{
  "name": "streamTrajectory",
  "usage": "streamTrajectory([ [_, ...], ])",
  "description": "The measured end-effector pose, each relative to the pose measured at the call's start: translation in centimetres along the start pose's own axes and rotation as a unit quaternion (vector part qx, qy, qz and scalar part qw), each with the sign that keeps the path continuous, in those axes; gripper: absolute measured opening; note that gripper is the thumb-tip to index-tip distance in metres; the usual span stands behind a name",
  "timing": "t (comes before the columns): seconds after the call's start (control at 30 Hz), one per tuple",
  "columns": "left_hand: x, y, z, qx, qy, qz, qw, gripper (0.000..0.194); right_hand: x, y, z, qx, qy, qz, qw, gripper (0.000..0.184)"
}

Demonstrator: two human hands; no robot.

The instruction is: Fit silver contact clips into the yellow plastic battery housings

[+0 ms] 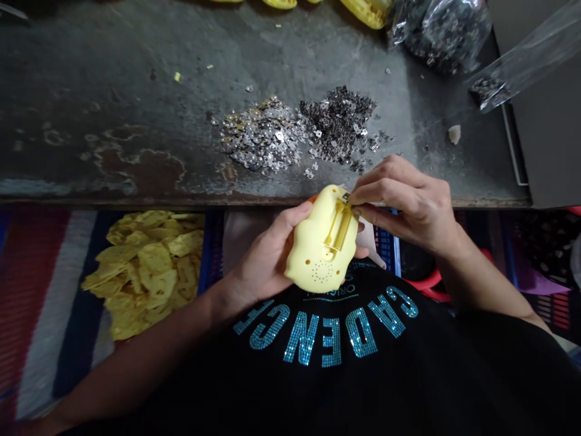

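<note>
A yellow plastic toy casing [323, 242] with an uncovered battery compartment and a ring of small holes lies in my left hand [272, 254], fingers wrapped round its side and back. My right hand [403, 200] pinches a small metal battery contact [345, 197] at the upper end of the compartment. The fingertips touch the casing there and partly hide the contact. Just beyond, on the metal table [190, 133], lie a pile of flat silvery contacts [265, 133] and a darker pile of small contacts [340, 124].
Many yellow plastic pieces [149, 266] fill a container at lower left. Clear bags of metal parts [445, 36] stand at the back right, beside a smaller bag [494, 88]. Yellow casings [370, 12] lie along the far edge. A whitish lump [454, 134] sits at right.
</note>
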State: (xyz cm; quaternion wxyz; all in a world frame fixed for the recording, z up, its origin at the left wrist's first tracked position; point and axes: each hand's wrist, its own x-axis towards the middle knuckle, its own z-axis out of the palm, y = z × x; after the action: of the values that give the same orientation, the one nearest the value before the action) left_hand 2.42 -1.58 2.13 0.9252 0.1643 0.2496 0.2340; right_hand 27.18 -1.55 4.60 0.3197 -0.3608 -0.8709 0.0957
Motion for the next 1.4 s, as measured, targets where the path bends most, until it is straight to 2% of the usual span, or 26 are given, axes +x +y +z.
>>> streamTrajectory([
  [0.3, 0.2, -0.6, -0.3, -0.016, 0.009, 0.019, 1.0, 0.056, -0.5, -0.1, 0.5, -0.063, 0.002, -0.037, 0.997, 0.014],
  [0.5, 0.5, -1.0, -0.6, -0.023, 0.011, 0.04, 0.999, 0.042, -0.5, -0.5, 0.5, -0.081, -0.005, -0.037, 0.996, 0.016],
  [0.67, 0.2, -0.5, -0.9, -0.042, 0.004, 0.012, 0.999, 0.049, -0.7, -0.8, 1.0, -0.053, 0.026, 0.002, 0.998, 0.029],
  [0.8, 0.1, -0.3, -1.7, -0.047, 0.029, 0.001, 0.998, 0.052, -1.0, -1.0, 1.7, -0.05, 0.058, 0.024, 0.997, 0.028],
  [0.9, 0.3, -0.6, -2.3, -0.053, 0.018, 0.009, 0.998, 0.05, -1.1, -1.1, 2.3, -0.071, 0.069, 0.02, 0.995, 0.028],
  [1.03, 0.5, -1.0, -2.5, -0.04, -0.03, 0.013, 0.999, 0.055, -0.9, -1.3, 2.8, -0.117, 0.075, -0.018, 0.99, 0.033],
  [1.13, 0.4, -1.1, -2.3, -0.042, -0.016, 0.028, 0.999, 0.051, -0.7, -1.5, 2.7, -0.112, 0.069, -0.01, 0.991, 0.032],
  [1.23, 0.1, -1.1, -2.4, -0.053, 0.006, 0.04, 0.998, 0.051, -0.8, -1.7, 2.7, -0.113, 0.097, 0.01, 0.989, 0.029],
  [1.4, -0.2, -1.1, -3.0, -0.062, -0.032, 0.041, 0.997, 0.062, -1.3, -2.0, 3.2, -0.18, 0.109, -0.026, 0.977, 0.03],
])
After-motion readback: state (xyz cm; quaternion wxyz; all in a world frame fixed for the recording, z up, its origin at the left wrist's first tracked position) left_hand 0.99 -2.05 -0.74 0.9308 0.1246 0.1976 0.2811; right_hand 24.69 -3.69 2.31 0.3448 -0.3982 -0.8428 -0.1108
